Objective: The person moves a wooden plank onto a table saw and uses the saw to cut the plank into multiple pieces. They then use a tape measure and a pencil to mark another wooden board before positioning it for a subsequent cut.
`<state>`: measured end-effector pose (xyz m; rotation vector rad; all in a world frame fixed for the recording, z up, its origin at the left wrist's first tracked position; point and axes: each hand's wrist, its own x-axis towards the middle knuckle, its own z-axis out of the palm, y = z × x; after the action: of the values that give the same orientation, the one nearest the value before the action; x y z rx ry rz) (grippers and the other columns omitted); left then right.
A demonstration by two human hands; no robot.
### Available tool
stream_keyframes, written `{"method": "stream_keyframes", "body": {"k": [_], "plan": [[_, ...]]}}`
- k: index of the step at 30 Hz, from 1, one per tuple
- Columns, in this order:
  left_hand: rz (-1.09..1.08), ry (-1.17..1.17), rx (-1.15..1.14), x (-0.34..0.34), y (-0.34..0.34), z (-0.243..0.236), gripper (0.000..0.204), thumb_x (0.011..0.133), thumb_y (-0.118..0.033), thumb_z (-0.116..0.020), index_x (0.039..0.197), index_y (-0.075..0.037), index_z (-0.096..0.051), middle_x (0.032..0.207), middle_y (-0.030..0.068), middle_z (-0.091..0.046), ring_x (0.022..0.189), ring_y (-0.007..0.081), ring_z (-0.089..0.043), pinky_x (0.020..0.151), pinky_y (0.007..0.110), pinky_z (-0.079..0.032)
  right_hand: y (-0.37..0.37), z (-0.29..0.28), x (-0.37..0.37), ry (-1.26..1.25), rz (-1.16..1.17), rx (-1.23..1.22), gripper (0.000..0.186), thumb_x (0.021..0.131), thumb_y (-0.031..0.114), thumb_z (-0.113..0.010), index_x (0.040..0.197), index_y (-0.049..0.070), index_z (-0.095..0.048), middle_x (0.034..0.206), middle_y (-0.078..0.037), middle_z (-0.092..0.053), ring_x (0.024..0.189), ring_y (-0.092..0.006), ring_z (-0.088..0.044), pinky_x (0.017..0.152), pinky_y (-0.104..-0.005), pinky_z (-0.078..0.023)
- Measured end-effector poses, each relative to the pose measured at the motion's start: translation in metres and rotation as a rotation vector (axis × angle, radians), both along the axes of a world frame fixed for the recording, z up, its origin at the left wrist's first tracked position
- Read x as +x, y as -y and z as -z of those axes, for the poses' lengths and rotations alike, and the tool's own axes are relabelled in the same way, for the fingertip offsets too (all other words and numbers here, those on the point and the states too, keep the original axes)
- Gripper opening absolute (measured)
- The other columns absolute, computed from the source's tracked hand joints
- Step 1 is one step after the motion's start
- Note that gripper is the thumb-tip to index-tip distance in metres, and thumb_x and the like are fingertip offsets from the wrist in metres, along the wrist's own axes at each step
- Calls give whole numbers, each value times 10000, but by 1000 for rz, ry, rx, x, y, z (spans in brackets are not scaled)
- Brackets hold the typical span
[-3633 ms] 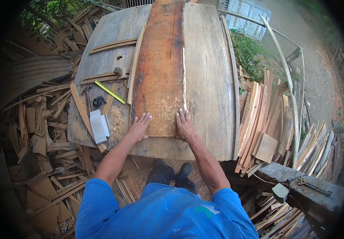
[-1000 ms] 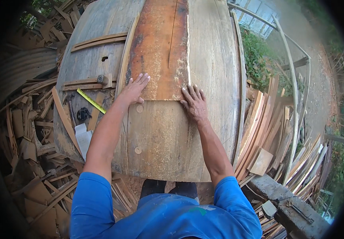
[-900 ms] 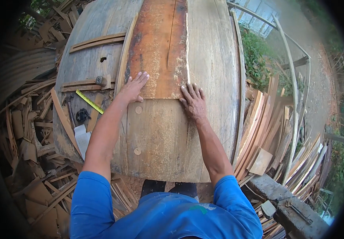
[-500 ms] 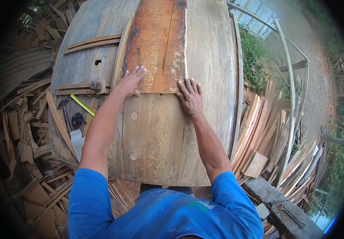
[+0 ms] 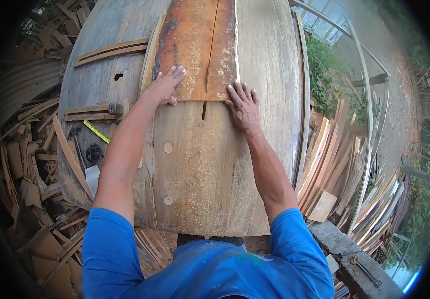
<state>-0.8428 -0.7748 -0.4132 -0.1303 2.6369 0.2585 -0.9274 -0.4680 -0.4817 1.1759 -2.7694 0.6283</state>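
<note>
An orange-brown board [image 5: 192, 45] with dark edges, a long crack and sawdust lies lengthwise on the weathered wooden work surface [image 5: 262, 60]. My left hand [image 5: 165, 85] rests open on the board's near left corner, fingers spread. At the near right corner, my right hand [image 5: 243, 104] lies with fingers apart over the edge. A dark slot [image 5: 204, 111] shows in the surface just below the board. To the left lie wooden strips [image 5: 110, 51], a grey block-like tool [image 5: 114, 108], a yellow measuring rule [image 5: 96, 131], a black tool [image 5: 94, 152] and a white item [image 5: 91, 175].
Piles of offcuts [image 5: 38, 164] and corrugated sheeting [image 5: 35, 77] are at the left. Stacked planks [image 5: 319, 164], a thin pale railing [image 5: 367, 109] and a concrete ledge [image 5: 354, 259] stand at the right, with plants and a dirt path beyond.
Both hands have moved forward with the board, away from my body. More bare surface now shows below the board, including a dark slot that was mostly covered before.
</note>
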Motion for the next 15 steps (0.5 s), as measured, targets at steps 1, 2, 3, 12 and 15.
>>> {"method": "stream_keyframes", "body": {"k": [1,2,3,12,15], "plan": [[9,-4,-13,-5,1,1,1241,636,-147,-915,1618,-137,-155,1703,30,-107,1564,256,-118,1240,576,-226,1,0,-4,2,10,11,512,1012,437,-525,1492,262,-487,1572,-26,-439,1459,-284,-382,1208,-514,-232],[19,-9,-25,-10,2,1,1242,635,-146,-915,1617,-131,-155,1703,37,-106,1564,258,-118,1237,579,-233,3,0,-6,-1,15,13,512,1012,437,-525,1492,262,-487,1572,-26,-439,1459,-284,-382,1208,-514,-232],[25,-12,-23,-14,2,1,1242,635,-146,-915,1617,-131,-155,1703,37,-106,1564,258,-118,1237,579,-233,3,0,-9,-5,18,12,511,1014,435,-523,1491,257,-487,1572,-27,-439,1460,-280,-381,1209,-512,-232],[25,10,-69,-30,10,4,1278,599,-139,-934,1616,-126,-160,1700,57,-117,1560,280,-132,1230,584,-243,9,-6,-14,19,22,-3,500,1029,420,-504,1489,226,-487,1573,-36,-434,1468,-259,-369,1215,-492,-234],[0,-19,-9,-36,15,0,1304,584,-140,-936,1620,-125,-145,1702,70,-102,1564,292,-98,1235,603,-205,10,-6,-14,14,21,-6,498,1034,408,-505,1492,212,-486,1573,-44,-434,1469,-261,-366,1212,-485,-236]]}}
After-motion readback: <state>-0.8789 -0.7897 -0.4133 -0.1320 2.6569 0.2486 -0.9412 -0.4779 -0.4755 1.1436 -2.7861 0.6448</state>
